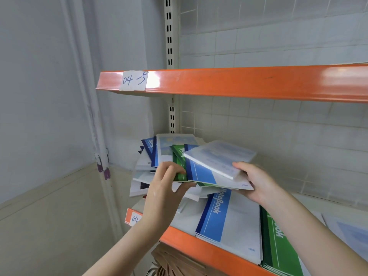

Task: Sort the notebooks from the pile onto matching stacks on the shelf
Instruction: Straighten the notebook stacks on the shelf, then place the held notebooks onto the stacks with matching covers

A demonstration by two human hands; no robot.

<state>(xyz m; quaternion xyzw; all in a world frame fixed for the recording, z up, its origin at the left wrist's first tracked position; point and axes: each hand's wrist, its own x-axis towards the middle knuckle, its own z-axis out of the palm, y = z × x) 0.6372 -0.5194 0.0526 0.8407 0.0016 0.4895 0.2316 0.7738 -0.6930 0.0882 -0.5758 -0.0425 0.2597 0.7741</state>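
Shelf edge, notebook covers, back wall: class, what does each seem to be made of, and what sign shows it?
Shelf edge: probably painted metal, glossy orange; glare patches and small scuffs.
Blue notebook cover: likely coated paper or thin card, smooth printed surface; thin layered edges in the stack.
Back wall: seemingly glazed white tile; regular grout grid, soft sheen.

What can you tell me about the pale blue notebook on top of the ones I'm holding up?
The pale blue notebook is a thin softcover with a washed-out light blue and white cover whose print is too blurred to read. Its white page edge faces the camera. It lies flat but tilted, slanting up toward the back of the shelf, on top of a blue-striped notebook lifted above the pile. The right hand has the thumb pressed on its near right corner and the fingers under the notebooks below; that grip looks closed.
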